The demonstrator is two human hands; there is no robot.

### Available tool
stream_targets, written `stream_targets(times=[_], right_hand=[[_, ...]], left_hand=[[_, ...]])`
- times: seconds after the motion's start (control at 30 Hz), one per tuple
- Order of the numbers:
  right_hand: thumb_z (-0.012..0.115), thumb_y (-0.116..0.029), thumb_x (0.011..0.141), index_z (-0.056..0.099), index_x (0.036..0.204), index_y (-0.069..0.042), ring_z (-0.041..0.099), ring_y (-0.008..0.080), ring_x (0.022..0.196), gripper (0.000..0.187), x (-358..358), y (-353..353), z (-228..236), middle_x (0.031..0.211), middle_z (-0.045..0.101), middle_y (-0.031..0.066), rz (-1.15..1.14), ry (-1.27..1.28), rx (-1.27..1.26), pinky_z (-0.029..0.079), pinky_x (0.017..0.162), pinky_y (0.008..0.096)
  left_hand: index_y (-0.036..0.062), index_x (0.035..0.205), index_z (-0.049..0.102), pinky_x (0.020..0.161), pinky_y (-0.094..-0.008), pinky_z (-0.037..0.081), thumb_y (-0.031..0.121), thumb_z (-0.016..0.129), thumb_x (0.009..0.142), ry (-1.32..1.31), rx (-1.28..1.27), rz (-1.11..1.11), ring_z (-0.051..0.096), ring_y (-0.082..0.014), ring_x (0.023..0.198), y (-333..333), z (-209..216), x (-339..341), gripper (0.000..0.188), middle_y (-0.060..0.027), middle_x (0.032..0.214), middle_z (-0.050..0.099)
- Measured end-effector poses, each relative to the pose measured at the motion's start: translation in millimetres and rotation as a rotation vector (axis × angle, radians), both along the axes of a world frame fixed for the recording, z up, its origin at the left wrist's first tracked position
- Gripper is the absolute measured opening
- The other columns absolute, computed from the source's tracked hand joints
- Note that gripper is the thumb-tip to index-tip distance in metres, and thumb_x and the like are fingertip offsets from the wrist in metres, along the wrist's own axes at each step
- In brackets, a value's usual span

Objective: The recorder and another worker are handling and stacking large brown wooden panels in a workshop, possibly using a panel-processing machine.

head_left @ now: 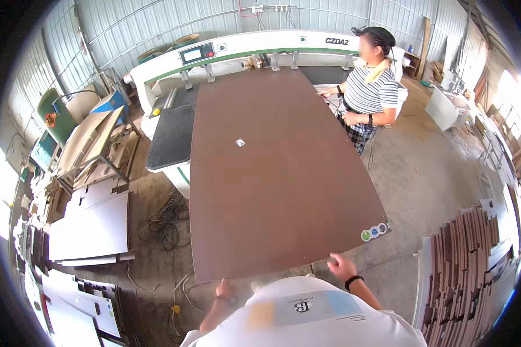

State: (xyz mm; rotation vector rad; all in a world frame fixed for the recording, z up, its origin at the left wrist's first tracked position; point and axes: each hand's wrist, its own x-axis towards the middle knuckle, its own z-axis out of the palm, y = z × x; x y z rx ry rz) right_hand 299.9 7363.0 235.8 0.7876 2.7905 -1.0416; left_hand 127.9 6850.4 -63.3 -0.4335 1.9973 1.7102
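Note:
A large brown board (278, 191) lies flat on the long machine's table and juts out toward me. A small white label (240, 142) is on its surface, and round stickers (374, 232) sit at its near right corner. My left hand (223, 289) is at the near edge, left of the middle, its top finger meeting the edge; how its other fingers lie is hidden. At the same edge, farther right, my right hand (342, 268) has its fingers loosely bent and apart, with nothing seen in them. Whether it touches the board I cannot make out.
A co-worker (369, 87) in a striped shirt stands at the board's right side. Behind it runs the white machine beam (246, 51) with a control panel (197, 54). Brown strips (460, 277) are stacked at right, white panels (92, 228) at left. Cables (163, 228) lie on the floor.

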Motion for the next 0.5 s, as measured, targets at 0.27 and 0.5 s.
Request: stream_targets(times=[0.27,0.5], right_hand=[[0.044,-0.028,0.085,0.056,0.118,-0.012,0.05,0.032,0.112,0.038,150.1,27.9,-154.0,0.123,0.053,0.0165,0.03,-0.383,-0.156,0.042,0.09,0.0409],[0.055,-0.03,0.08,0.054,0.117,-0.008,0.053,0.0354,0.107,0.044,133.6,29.7,-174.2,0.112,0.058,0.0199,-0.212,-0.444,-0.1,0.043,0.088,0.0422]], left_hand=[[0.0014,0.109,0.048,0.05,-0.0398,0.048,0.039,0.043,0.09,-0.415,0.178,0.189,0.064,-0.0293,0.066,35.5,68.3,0.1,0.043,-0.0151,0.077,0.063],[0.0034,0.098,0.049,0.05,-0.0404,0.048,0.039,0.044,0.09,0.109,-0.007,-0.225,0.063,-0.0302,0.066,16.0,4.1,-12.8,0.037,-0.0145,0.077,0.062]])
